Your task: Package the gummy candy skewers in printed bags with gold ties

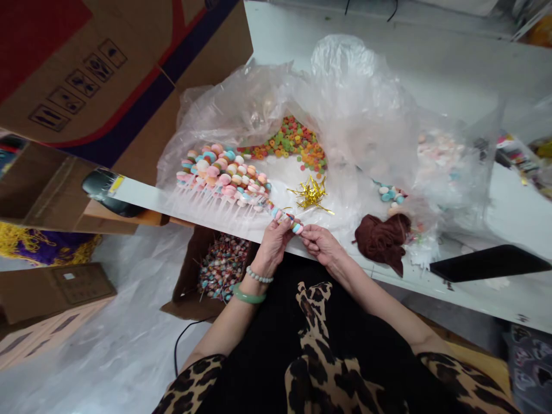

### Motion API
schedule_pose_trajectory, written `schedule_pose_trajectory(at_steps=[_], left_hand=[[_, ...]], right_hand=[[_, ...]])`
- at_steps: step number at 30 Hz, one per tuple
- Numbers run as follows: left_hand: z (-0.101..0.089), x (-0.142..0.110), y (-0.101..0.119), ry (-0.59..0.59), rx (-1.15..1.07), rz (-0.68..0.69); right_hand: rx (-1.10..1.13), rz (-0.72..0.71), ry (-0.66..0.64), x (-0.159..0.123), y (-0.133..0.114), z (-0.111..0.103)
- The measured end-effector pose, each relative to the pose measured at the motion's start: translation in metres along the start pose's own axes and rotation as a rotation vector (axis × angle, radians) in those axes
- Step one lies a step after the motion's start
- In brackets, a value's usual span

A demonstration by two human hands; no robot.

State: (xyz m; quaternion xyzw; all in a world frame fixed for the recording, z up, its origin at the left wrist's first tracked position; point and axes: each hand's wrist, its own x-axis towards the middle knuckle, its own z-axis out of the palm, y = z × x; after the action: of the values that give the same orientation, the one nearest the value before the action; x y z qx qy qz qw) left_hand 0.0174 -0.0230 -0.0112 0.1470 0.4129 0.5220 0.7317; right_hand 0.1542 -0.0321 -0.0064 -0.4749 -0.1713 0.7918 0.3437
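The person's left hand [272, 244] and right hand [319, 243] come together at the edge of a white table [474, 296], both pinching one candy stick [285, 217] threaded with pastel candies. A jade bangle [249, 295] and a beaded bracelet [259, 277] circle the left wrist. One bunch of gold twist ties [310, 195] lies just beyond the hands, and one cardboard box [186, 287] of lollipops [223, 267] sits below.

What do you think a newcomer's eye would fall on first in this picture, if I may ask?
Probably the rows of pastel candy lollipops on the clear plastic sheet, with the heap of green and orange candy rings just behind them. To their right lie the gold twist ties. Just below, the left hand and right hand hold a candy stick.
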Motion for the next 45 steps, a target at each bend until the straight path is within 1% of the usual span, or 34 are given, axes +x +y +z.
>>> schedule_pose_trajectory(at_steps=[2,7,9,11,13,16,19,21,25,28,30,31,33,36,37,39,40,42,43,45], left_hand=[[0.003,0.000,-0.006,0.049,0.013,0.012],[0.015,-0.001,-0.019,0.108,0.083,0.118],[0.016,-0.001,-0.017,0.090,0.081,0.084],[0.012,0.000,-0.009,0.031,0.080,-0.015],[0.006,0.003,0.004,-0.006,0.070,-0.061],[-0.001,0.009,0.025,-0.005,0.031,0.006],[0.002,0.014,0.033,-0.030,-0.005,0.039],[0.008,0.014,0.028,-0.033,-0.027,0.054],[0.019,0.009,0.006,0.048,-0.079,0.102],[0.020,0.008,-0.005,0.054,-0.119,0.090],[0.019,0.008,-0.009,0.047,-0.135,0.085],[0.018,0.008,-0.011,0.042,-0.135,0.088],[0.019,0.006,-0.016,0.032,-0.096,0.100],[0.023,0.000,-0.025,0.037,-0.001,0.113],[0.023,-0.002,-0.027,0.040,0.019,0.112],[0.022,-0.003,-0.025,0.008,0.041,0.071],[0.020,-0.003,-0.022,-0.028,0.052,0.024],[0.015,0.001,-0.011,-0.084,0.058,-0.070],[0.013,0.004,-0.004,-0.088,0.042,-0.092],[0.009,0.010,0.010,-0.049,-0.022,-0.089]], right_hand=[[-0.019,-0.035,0.030,0.002,0.002,0.004],[-0.020,-0.141,0.141,0.007,0.008,0.024],[-0.004,-0.171,0.142,0.008,0.008,0.026],[-0.018,-0.200,0.137,0.007,0.006,0.023],[-0.066,-0.215,0.144,0.006,0.003,0.018],[-0.162,-0.195,0.133,0.004,0.001,0.012],[-0.213,-0.177,0.108,0.004,0.001,0.012],[-0.204,-0.177,0.118,0.004,0.001,0.015],[-0.114,-0.154,0.140,0.004,-0.002,0.020],[-0.063,-0.152,0.146,0.006,-0.002,0.020],[-0.078,-0.180,0.165,0.009,0.000,0.019],[-0.121,-0.217,0.190,0.010,0.001,0.018],[-0.309,-0.363,0.285,0.011,0.003,0.017],[-0.753,-0.648,0.448,0.010,0.004,0.017],[-0.884,-0.713,0.474,0.010,0.004,0.016],[-1.045,-0.771,0.488,0.009,0.002,0.014],[-1.067,-0.770,0.480,0.009,0.001,0.011],[-1.026,-0.740,0.446,0.009,-0.002,0.007],[-0.985,-0.725,0.417,0.009,-0.003,0.005],[-0.911,-0.704,0.333,0.007,-0.005,0.004]])
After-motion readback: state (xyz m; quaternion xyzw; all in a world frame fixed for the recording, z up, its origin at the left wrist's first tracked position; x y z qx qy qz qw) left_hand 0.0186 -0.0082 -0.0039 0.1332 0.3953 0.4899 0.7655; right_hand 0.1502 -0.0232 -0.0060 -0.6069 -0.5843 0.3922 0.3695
